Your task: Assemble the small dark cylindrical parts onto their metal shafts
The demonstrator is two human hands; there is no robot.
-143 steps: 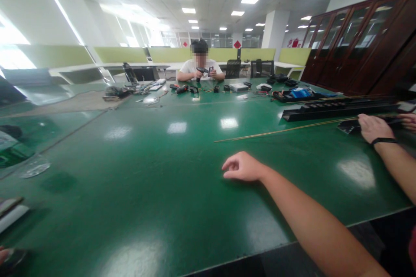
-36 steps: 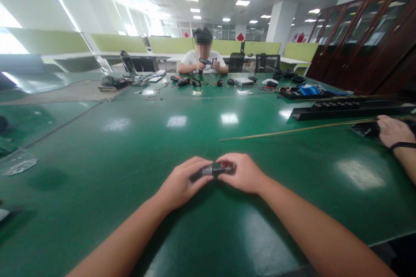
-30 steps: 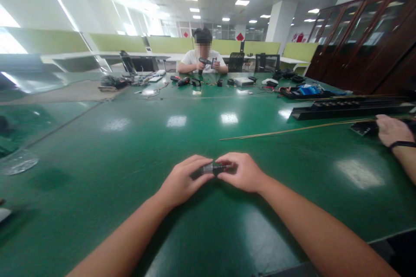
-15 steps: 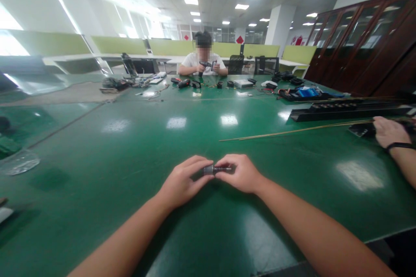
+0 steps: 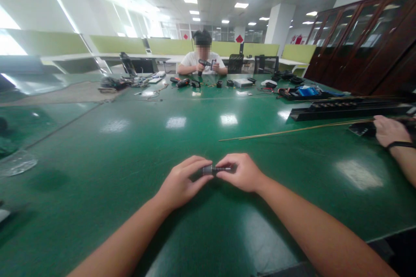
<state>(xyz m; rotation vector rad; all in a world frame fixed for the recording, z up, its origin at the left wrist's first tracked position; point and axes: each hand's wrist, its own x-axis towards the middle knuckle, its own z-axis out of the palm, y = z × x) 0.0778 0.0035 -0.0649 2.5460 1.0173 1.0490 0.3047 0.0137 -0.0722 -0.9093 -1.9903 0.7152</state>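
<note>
Low over the green tabletop, my left hand is closed around a small dark-grey cylinder with a thin metal shaft. Its thumb and fingers press on the cylinder's body from either side. My right hand pinches the same piece where the shaft comes out, and the shaft's bright tip lies between thumb and fingers, pointing right. The two hands' fingertips nearly meet. Parts of the piece are hidden by the fingers, and its exact kind cannot be made out.
Thin brass-coloured rods lie ahead to the right, near a co-worker's hand. Behind them is a long black channel. Across the table a person holds a power drill. A clear plastic dish stands at left.
</note>
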